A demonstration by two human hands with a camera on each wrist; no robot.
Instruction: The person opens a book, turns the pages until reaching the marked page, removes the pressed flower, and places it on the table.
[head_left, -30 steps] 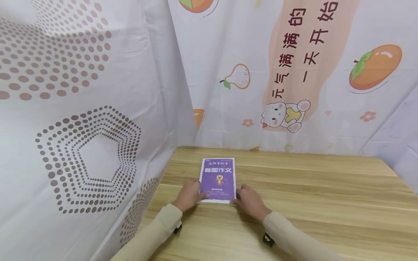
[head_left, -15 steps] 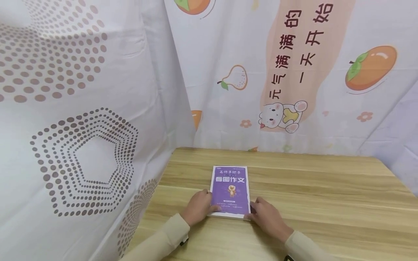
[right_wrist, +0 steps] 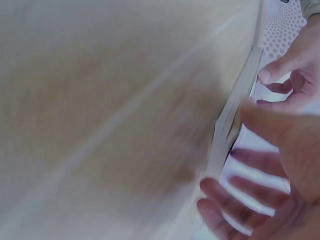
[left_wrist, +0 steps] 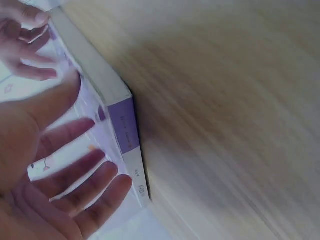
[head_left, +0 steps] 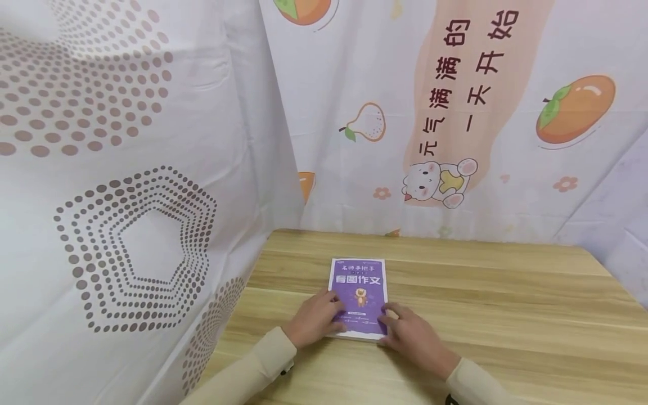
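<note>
Flanking the book point(head_left: 359, 281) on its left: left hand point(head_left: 314, 320), by the near half of that edge, fingers parted and loose, tips over the book, no grip seen. Book itself: flat on the table point(head_left: 486, 304), between the hands, long axis running away from the person, much of its length beyond the fingers. On its right: right hand point(head_left: 419, 340), by the near half of that edge, fingers parted and loose, no grip seen. Neither hand clearly nearer; left reaches a little farther over the book.

Unclear: left sleeve point(head_left: 258, 365) cut off below left of book; spine point(left_wrist: 125, 127) print too small to read; fingertip contact, cannot tell; right sleeve point(head_left: 476, 385) cut off below right of book.
</note>
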